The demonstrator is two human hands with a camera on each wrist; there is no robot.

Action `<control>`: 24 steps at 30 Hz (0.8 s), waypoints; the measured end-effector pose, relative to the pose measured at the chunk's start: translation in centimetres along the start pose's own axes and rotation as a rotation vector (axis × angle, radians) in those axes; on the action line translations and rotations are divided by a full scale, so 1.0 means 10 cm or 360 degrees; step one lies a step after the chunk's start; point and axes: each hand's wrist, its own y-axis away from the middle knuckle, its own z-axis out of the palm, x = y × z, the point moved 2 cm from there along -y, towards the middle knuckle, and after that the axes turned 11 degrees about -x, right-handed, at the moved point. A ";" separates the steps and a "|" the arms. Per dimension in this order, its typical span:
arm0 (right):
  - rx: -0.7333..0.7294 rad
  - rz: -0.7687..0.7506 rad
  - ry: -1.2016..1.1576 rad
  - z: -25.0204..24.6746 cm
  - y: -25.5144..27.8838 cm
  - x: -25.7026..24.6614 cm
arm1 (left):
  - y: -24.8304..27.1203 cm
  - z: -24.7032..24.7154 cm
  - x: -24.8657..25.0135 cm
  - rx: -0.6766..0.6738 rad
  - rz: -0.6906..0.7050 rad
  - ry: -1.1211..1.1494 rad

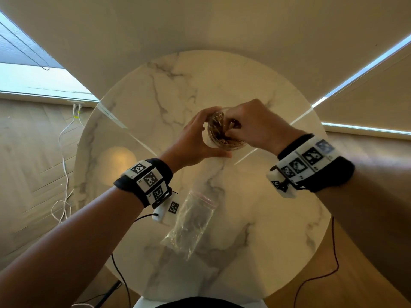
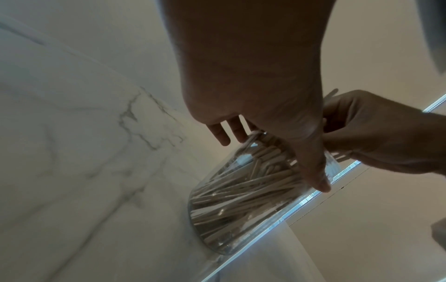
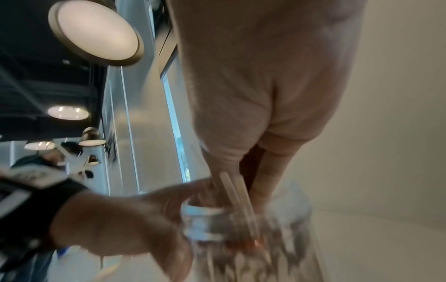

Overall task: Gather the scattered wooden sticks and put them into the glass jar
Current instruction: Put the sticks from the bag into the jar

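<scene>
Head view has the wooden sticks [image 1: 219, 130] mostly packed inside the glass jar [image 1: 223, 146], which sits upright near the middle of the round marble table [image 1: 266, 218]; no loose sticks show on the tabletop that I can spot. Right hand [image 1: 255, 123] is over the jar mouth, fingers curled round a small bunch of sticks with their lower ends already past the rim; left hand [image 1: 195, 138] wraps the jar's side, thumb down the near wall, steadying it.

Looks like the last bunch going in, so pretty far along I'd guess. To do it well: keep the left hand firm on the glass so it doesn't tip; angle the bunch to match how the packed sticks lean, since the jar's crowded and they could jam or spring back out; let go only once the ends are seated deep.

An empty clear zip bag [image 1: 189, 223] lies nearer the person, well apart from the jar.
</scene>
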 end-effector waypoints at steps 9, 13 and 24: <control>0.0200 0.0031 -0.0391 -0.18 0.12 -0.04 | 0.01 0.00 0.01 0.0010 0.0023 0.0006; 0.0054 -0.0065 -0.0138 0.03 -0.05 -0.10 | 0.02 0.00 0.01 0.0012 0.0039 0.0034; 0.0120 -0.0512 -0.0091 0.02 -0.01 -0.09 | 0.02 0.01 0.02 0.0045 0.0019 0.0061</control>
